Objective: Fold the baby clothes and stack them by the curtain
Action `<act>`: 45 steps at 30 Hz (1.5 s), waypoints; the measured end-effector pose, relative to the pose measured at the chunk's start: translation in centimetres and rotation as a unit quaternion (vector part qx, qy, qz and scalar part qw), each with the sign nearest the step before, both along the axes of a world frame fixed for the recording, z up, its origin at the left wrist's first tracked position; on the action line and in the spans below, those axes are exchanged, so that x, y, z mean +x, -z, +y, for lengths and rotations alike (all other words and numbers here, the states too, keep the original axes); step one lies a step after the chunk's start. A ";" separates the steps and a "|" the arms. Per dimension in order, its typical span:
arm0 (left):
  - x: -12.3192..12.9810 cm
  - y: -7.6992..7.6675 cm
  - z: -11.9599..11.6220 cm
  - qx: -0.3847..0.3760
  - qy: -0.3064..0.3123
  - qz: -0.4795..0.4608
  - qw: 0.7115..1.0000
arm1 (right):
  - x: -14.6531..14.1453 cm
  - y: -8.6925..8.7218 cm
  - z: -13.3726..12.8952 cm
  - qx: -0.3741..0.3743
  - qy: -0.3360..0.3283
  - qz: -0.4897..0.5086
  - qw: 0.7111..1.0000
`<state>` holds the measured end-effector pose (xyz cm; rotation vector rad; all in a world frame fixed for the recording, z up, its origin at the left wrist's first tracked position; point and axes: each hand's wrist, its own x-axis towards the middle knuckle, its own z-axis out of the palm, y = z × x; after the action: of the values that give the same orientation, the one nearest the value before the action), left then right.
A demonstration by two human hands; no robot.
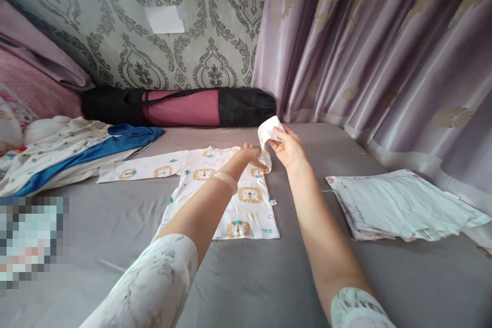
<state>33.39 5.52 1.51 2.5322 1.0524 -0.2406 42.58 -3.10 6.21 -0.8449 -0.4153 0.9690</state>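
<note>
I count two bare hands in my view. The right hand (289, 149) pinches the end of a white, lion-printed cloth sleeve (269, 127) between thumb and fingers, holding it up off the bed. The left hand (253, 155) lies just beside it, at the shirt's far right shoulder; its fingers are partly hidden, so I cannot tell whether it pinches or only presses. One pale, smooth bangle (224, 181) rings the left forearm.

Under that forearm I have one white long-sleeved cloth shirt (249, 210), lying on the smooth grey bed sheet (238, 287), collar far and hem near. The forearm blocks part of its body from me.

Around it I count one loose heap of cream printed and blue cloth (96, 146) to the left and one flat pale-green pile of clothes (403, 205) to the right, both well apart from the hands. On the far side lies one long black-and-pink roll bag (180, 107), below a grey patterned wall (207, 25) bearing one white paper (165, 19). A shiny mauve curtain (346, 36) hangs far right.

The shirt looks mostly flat, with tan lion faces and small green leaves; its other sleeve stretches straight left, showing two lions. One small white tag (273, 202) sticks out at its right edge.
</note>
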 end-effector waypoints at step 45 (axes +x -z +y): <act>-16.9 4.6 0.6 -0.042 -0.234 -0.404 0.883 | -10.0 6.8 2.9 -0.166 -0.094 -0.441 0.877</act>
<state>16.53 6.11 -3.05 1.8802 1.1760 0.8139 32.62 -0.23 -0.63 -1.5827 -1.1532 0.7911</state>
